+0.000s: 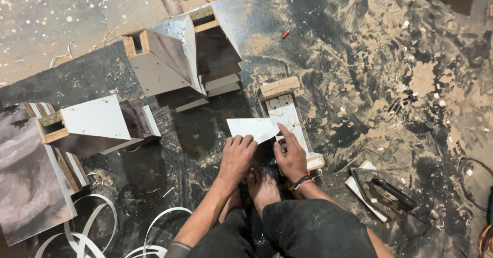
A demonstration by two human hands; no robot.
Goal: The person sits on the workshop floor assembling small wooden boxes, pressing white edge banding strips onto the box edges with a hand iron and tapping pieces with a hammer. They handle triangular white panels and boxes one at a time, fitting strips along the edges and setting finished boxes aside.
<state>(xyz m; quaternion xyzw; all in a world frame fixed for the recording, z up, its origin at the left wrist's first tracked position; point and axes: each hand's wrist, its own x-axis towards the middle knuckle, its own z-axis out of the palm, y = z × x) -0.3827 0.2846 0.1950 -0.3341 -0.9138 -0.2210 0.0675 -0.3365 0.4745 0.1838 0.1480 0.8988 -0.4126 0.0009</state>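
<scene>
I sit on a dark, sawdust-covered floor with one bare foot (263,186) forward. A thin white laminate sheet (251,128) lies over a narrow wooden block (287,111) with a white face. My left hand (237,155) presses flat on the near edge of the sheet, fingers together. My right hand (290,155) rests on the block and pins the sheet's right corner with its index finger. A dark band and a red thread circle my right wrist.
Laminated wedge-shaped wooden boxes stand at the back (179,58) and at the left (97,122). A large dark board (28,186) lies far left. White edge-band strips (97,227) curl near my knee. Small boards with a dark tool (385,191) lie at the right.
</scene>
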